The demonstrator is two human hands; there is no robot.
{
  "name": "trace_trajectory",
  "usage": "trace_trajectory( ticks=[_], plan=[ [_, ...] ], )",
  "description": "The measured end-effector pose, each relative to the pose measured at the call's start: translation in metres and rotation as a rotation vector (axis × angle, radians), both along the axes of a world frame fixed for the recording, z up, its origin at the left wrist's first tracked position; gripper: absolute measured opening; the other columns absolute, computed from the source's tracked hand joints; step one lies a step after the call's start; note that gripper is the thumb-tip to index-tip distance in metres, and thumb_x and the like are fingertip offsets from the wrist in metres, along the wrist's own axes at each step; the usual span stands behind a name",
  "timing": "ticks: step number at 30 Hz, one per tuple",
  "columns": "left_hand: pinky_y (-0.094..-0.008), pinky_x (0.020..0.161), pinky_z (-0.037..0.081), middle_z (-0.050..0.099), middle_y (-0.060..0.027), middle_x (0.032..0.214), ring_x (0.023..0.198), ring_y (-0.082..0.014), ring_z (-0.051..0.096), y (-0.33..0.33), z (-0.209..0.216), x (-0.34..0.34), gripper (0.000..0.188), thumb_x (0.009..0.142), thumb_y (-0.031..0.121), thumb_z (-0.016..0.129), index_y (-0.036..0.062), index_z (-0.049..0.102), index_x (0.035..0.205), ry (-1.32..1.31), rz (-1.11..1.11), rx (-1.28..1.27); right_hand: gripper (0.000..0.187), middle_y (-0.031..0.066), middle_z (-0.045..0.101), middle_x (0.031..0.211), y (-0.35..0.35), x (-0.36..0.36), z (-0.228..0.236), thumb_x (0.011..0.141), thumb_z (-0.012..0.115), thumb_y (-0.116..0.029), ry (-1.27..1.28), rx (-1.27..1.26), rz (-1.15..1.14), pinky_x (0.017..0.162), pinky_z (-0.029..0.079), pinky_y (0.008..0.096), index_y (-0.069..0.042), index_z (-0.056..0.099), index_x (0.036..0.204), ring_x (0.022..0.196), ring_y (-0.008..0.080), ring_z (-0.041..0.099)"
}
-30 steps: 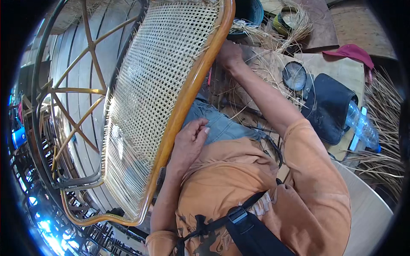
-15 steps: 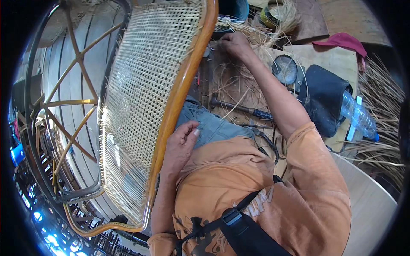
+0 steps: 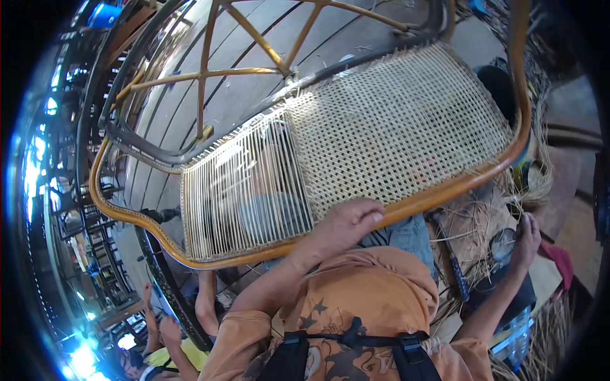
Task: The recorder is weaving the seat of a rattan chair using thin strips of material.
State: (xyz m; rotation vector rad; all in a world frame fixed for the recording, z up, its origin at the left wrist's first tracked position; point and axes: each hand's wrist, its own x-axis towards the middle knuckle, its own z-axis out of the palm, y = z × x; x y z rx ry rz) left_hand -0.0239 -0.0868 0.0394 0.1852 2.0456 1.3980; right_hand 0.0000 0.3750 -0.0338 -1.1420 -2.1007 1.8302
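A wide chair panel (image 3: 394,120) of woven pale cane, set in a bent orange-brown wooden frame (image 3: 445,188), lies across in front of me. Its left part carries only parallel cane strands (image 3: 260,190); the larger right part is close open-hole weave. My left hand (image 3: 346,227) rests over the near rail, its fingers curled; what they hold, if anything, is hidden. Far to the right, my right hand (image 3: 526,241) reaches to loose cane strands (image 3: 518,202) with its fingers together. Whether a strand is between them I cannot make out.
A hammer-like tool (image 3: 454,263) with a dark handle lies among cane scraps. Near my right arm are a dark pouch (image 3: 508,289), a clear bottle (image 3: 520,336) and a red cap (image 3: 559,261). Bare poles (image 3: 202,73) stand beyond the panel. Another person (image 3: 190,352) in yellow is lower left.
My view has turned, so the panel now spans sideways. My left hand has come onto the near rail. My right hand is still by the loose strands, its fingers now stretched forward.
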Motion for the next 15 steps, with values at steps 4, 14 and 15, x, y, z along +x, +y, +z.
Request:
trace_trajectory(
  ticks=[4, 14, 15],
  plan=[
    [-0.0314, 0.076, 0.048, 0.062, -0.0113, 0.095, 0.087, -0.0215, 0.061, -0.060, -0.016, -0.033, 0.020, 0.089, 0.014, 0.058, 0.0031, 0.061, 0.105, 0.357, 0.316, -0.348, 0.020, -0.0032, 0.050, 0.070, -0.078, -0.065, 0.037, 0.089, 0.060, -0.016, 0.126, -0.031, 0.258, 0.053, 0.033, 0.0186, -0.001, 0.062, 0.102, 0.059, 0.0044, 0.042],
    [-0.0407, 0.087, 0.043, 0.059, -0.0129, 0.102, 0.098, -0.0315, 0.056, -0.187, -0.101, -0.128, 0.024, 0.080, 0.009, 0.061, 0.0054, 0.057, 0.103, 0.587, 0.659, -0.673, 0.018, -0.0030, 0.049, 0.065, -0.385, -0.270, -0.001, 0.089, 0.058, -0.016, 0.037, -0.040, 1.129, 0.052, 0.035, 0.0214, 0.000, 0.064, 0.092, 0.057, 0.0053, 0.041],
    [-0.0415, 0.092, 0.040, 0.056, -0.0139, 0.111, 0.105, -0.0321, 0.052, -0.194, -0.110, -0.137, 0.030, 0.079, 0.009, 0.062, 0.0053, 0.054, 0.108, 0.571, 0.645, -0.696, 0.018, -0.0030, 0.049, 0.065, -0.407, -0.282, -0.012, 0.089, 0.058, -0.016, -0.022, -0.018, 1.121, 0.052, 0.035, 0.0214, 0.000, 0.064, 0.092, 0.057, 0.0053, 0.041]
  ],
)
